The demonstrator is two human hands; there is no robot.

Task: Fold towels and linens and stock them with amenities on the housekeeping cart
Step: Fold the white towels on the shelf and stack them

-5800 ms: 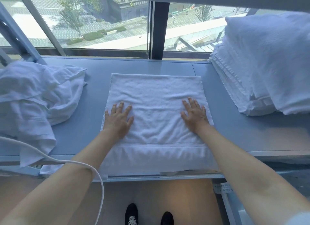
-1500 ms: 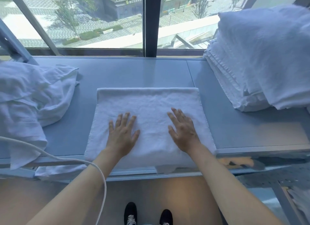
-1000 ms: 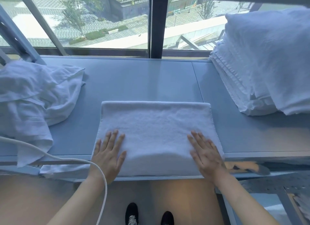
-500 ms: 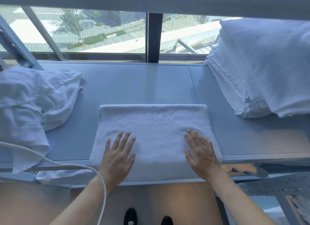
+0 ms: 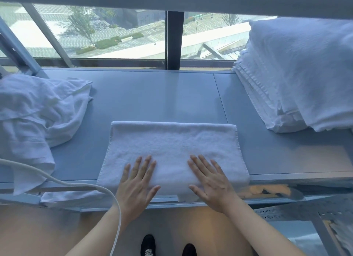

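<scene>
Place: a linen-folding station high up in a building, likely a hotel.
Surface: a long grey table is set against the window, with a seam right of the middle.
Window: a wide window with a dark mullion is seen beyond the far edge; trees, paving and roofs are seen far below.
Linen: a tall stack of folded white towels is kept at the right end; a crumpled pile is left at the left end.
Floor: tan flooring is seen below the near edge.

We are looking through a window at trees and paving outside. A white cable is curving past our black shoes.
</scene>
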